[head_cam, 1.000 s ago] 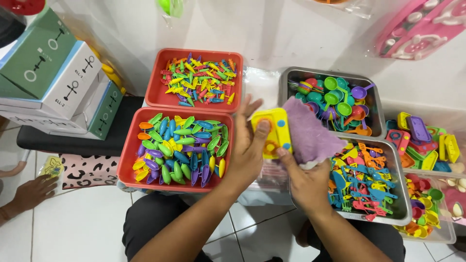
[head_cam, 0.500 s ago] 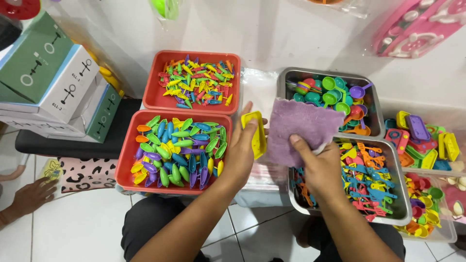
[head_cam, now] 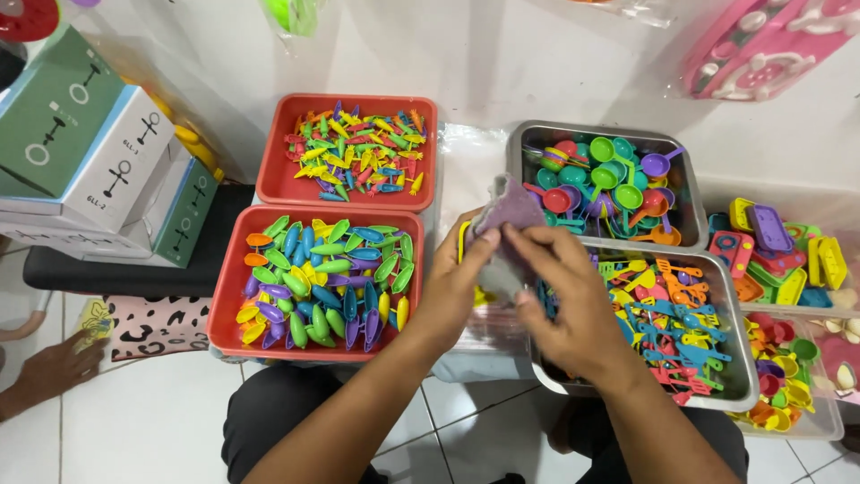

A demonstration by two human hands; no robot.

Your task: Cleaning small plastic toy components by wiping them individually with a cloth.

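My left hand [head_cam: 455, 289] grips a yellow toy piece [head_cam: 464, 237], of which only thin edges show. A purple cloth [head_cam: 507, 208] is bunched over that piece between both hands. My right hand [head_cam: 573, 309] presses the cloth against the toy with its fingers on top. Both hands meet in front of me, between the lower red tray [head_cam: 226, 305] of colourful leaf-shaped pieces and the lower metal tray [head_cam: 740, 381] of small plastic utensils.
An upper red tray [head_cam: 269, 175] holds tiny bright pieces. An upper metal tray [head_cam: 520, 148] holds toy spoons and pans. Clear bins [head_cam: 811, 430] of toy parts stand at the right, stacked boxes [head_cam: 98, 170] at the left. Another person's hand [head_cam: 49, 369] rests on the floor at the lower left.
The cloth, held spread out beside the yellow toy, is now bunched over it. My right hand moved left onto the toy, and the toy is mostly hidden.
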